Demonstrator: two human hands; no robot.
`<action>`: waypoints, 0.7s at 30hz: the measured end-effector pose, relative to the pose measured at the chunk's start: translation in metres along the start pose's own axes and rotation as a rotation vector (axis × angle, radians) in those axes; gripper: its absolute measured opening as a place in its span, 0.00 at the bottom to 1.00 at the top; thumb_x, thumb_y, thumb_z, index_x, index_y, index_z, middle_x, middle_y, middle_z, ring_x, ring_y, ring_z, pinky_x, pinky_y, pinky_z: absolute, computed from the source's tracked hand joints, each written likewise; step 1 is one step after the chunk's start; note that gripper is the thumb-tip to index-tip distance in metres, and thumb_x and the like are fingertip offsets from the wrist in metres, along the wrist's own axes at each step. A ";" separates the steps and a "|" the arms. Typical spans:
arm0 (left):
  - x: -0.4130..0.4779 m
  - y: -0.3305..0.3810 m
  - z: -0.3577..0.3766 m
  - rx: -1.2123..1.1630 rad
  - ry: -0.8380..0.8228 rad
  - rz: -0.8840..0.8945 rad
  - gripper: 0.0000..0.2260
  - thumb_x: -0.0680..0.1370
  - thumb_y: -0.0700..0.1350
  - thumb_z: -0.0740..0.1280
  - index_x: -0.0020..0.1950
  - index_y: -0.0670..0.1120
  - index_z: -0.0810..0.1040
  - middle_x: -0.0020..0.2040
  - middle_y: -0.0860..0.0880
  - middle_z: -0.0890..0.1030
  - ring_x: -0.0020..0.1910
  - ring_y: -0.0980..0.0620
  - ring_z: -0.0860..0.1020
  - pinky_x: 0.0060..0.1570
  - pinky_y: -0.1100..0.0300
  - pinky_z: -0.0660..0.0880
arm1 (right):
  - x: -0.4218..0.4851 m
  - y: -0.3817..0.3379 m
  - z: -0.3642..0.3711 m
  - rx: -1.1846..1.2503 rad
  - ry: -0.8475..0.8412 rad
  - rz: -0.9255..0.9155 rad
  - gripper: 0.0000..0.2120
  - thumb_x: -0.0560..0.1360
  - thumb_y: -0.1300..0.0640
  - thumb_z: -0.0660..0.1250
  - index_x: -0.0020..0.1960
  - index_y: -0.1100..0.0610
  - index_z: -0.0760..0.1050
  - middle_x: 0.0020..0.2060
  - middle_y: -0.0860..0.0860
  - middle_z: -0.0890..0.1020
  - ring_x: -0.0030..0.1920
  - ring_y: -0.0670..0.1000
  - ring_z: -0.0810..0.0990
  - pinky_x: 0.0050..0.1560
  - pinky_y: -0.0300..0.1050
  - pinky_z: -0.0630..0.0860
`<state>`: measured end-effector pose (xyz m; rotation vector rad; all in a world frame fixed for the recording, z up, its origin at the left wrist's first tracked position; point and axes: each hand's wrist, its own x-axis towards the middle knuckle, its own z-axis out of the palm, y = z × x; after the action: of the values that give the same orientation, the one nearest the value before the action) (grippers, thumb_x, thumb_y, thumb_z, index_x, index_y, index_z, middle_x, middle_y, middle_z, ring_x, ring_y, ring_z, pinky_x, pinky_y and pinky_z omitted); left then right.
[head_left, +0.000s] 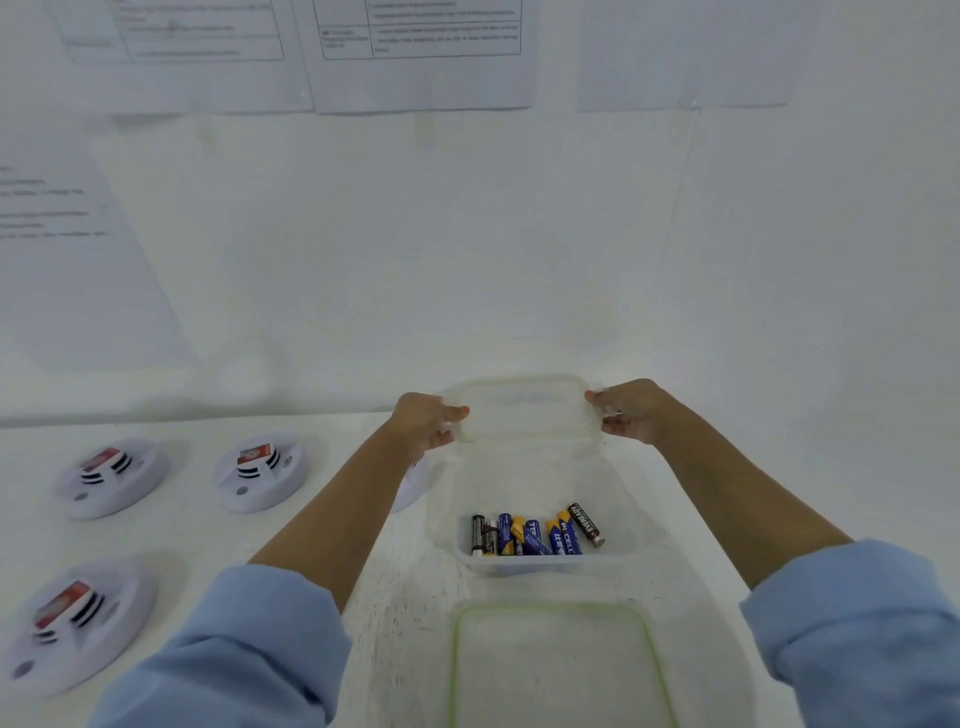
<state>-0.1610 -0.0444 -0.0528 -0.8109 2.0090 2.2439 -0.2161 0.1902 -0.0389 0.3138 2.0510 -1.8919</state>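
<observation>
A translucent rectangular plastic lid with rounded corners hangs in the air just beyond the clear plastic tub, above the tub's far edge. The left hand and right hand each pinch one short end, thumb on the near face and fingers curled behind the rim. It looks light, thin and a little bendy, with smooth plastic that could slip, so gripping both short ends should keep it from flexing. Its long axis runs left to right, parallel to the tub's, and its broad face is turned toward the camera. Loose batteries lie in the tub. A green-rimmed clear plastic tray sits on the tub's near side, and white round smoke detectors lie well to the tub's left.
</observation>
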 end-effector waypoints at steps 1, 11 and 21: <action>0.001 -0.001 0.000 -0.015 0.009 0.007 0.21 0.71 0.31 0.70 0.63 0.34 0.69 0.45 0.43 0.75 0.52 0.44 0.74 0.48 0.54 0.77 | 0.000 0.001 0.001 -0.004 0.011 0.007 0.06 0.71 0.66 0.70 0.39 0.63 0.72 0.35 0.54 0.73 0.33 0.52 0.73 0.22 0.36 0.74; 0.004 -0.008 -0.006 -0.046 0.042 0.062 0.25 0.71 0.33 0.71 0.65 0.35 0.67 0.61 0.36 0.74 0.51 0.43 0.77 0.51 0.52 0.77 | 0.000 0.004 0.010 -0.012 0.016 -0.030 0.20 0.74 0.69 0.64 0.65 0.63 0.69 0.52 0.58 0.74 0.50 0.53 0.72 0.55 0.50 0.74; -0.005 -0.007 0.003 0.514 0.262 0.318 0.23 0.73 0.45 0.71 0.64 0.37 0.71 0.65 0.41 0.72 0.65 0.44 0.70 0.63 0.56 0.67 | -0.004 0.013 0.028 -0.479 0.297 -0.248 0.10 0.76 0.63 0.62 0.53 0.68 0.75 0.51 0.63 0.79 0.54 0.62 0.76 0.42 0.46 0.72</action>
<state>-0.1547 -0.0388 -0.0574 -0.8011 2.8357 1.6559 -0.2050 0.1643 -0.0506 0.2354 2.7709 -1.4704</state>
